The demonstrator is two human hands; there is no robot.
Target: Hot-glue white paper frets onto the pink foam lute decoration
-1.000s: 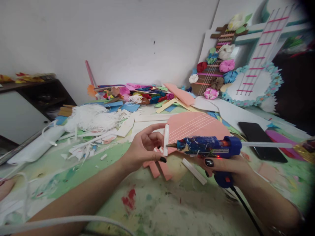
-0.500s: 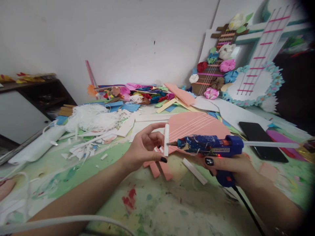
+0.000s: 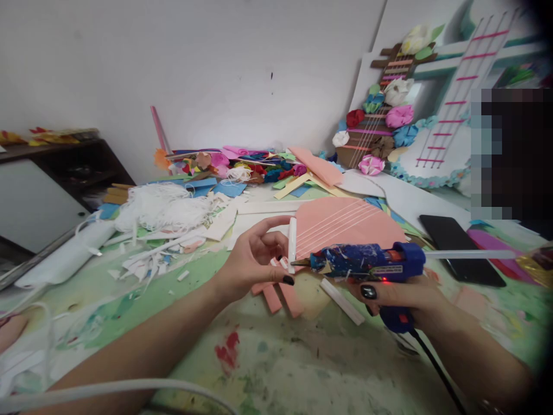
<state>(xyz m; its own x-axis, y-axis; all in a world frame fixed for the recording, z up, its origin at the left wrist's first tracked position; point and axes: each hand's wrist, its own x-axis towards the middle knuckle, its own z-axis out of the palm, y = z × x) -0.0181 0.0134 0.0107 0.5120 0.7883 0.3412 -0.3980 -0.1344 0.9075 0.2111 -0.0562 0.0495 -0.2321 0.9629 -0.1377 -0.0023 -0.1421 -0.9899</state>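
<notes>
My left hand (image 3: 254, 259) pinches a short white strip (image 3: 292, 242) upright between thumb and fingers. My right hand (image 3: 401, 294) grips a blue hot glue gun (image 3: 367, 262) splashed with paint, a red light glowing on its side and a clear glue stick (image 3: 469, 254) poking out behind. The gun's nozzle touches the lower end of the white strip. Just behind lies a pink guitar-shaped foam piece (image 3: 345, 222) with white strings. Another white strip (image 3: 341, 301) lies on the table below the gun.
A black phone (image 3: 458, 248) lies at the right. White shreds (image 3: 159, 210) and coloured paper scraps (image 3: 242, 164) crowd the back of the paint-stained green table (image 3: 276, 357). Paper-flower guitars (image 3: 389, 115) lean on the wall. The gun's black cord (image 3: 432, 369) trails toward me.
The glue gun's nozzle has slid down the white strip from its middle to its lower end. My left hand has held still.
</notes>
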